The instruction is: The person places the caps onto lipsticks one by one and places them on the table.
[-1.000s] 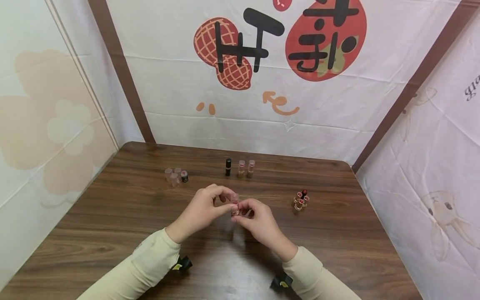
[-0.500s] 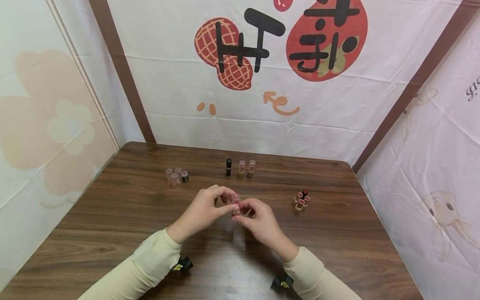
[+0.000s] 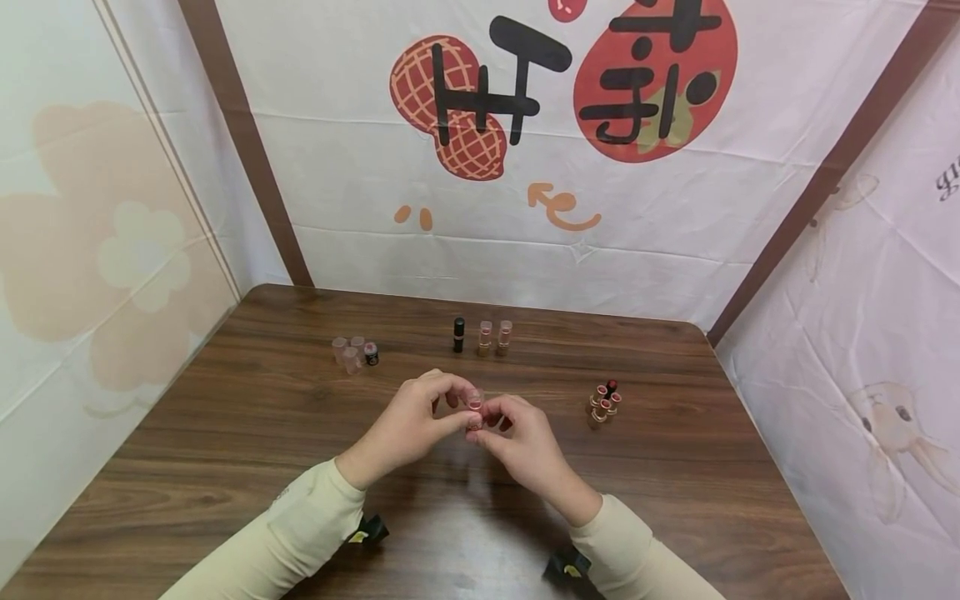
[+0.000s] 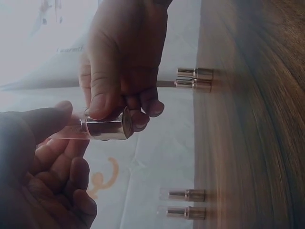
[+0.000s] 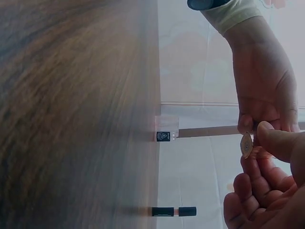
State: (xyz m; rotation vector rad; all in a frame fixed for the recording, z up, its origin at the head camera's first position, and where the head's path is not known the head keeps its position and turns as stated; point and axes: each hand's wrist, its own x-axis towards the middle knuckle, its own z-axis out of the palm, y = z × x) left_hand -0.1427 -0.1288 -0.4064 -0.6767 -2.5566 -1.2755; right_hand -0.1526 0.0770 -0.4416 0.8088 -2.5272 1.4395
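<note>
A small lipstick with a gold base and clear cap [image 3: 475, 408] is held upright above the table between both hands. In the head view the left hand [image 3: 408, 419] pinches its clear upper part with thumb and fingers. My right hand [image 3: 525, 442] grips the lower part. The left wrist view shows the shiny gold base [image 4: 107, 129] between the right thumb and fingers, and the left thumb on the clear cap [image 4: 71, 132]. In the right wrist view, the round underside of the base [image 5: 246, 145] faces the camera beside the right thumb.
At the back of the wooden table [image 3: 300, 417] stand a black lipstick [image 3: 458, 335] and two clear-capped lipsticks [image 3: 485, 339] [image 3: 505, 338]. Several caps [image 3: 351, 360] are grouped at left, beside a small dark-labelled item [image 3: 371, 354]. Several uncapped lipsticks [image 3: 600, 410] cluster at right.
Both hands keep their hold on the lipstick. The clear cap appears slightly lower over it, and otherwise the view has barely shifted.
</note>
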